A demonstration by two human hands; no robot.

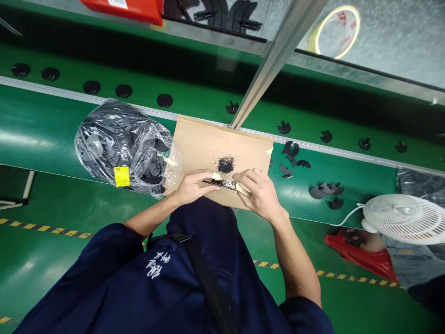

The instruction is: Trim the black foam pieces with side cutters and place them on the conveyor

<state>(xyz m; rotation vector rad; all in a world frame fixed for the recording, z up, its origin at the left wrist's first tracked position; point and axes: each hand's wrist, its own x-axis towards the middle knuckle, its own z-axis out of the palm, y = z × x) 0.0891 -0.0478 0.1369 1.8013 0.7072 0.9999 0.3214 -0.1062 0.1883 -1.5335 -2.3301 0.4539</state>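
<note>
My left hand [192,186] is closed on a thin black plastic part [211,182], pinched between thumb and fingers, with a pale yellow wrap on one fingertip. My right hand [260,191] grips a small silver tool [228,184] that looks like a nail clipper, its metal end against the part. A pale yellow cover also shows on a digit of that hand. Just beyond both hands, a heap of black trimmings [225,164] lies on a brown cardboard sheet [194,139]. The fingers partly hide the tool and the part.
A clear plastic bag [114,125] of black discs lies left of the cardboard. Several loose black parts [325,190] lie to the right, near a white fan [399,213]. Black pieces sit spaced along the green strip [198,99] behind a metal post [264,69]. Another person's foot [373,243] shows right.
</note>
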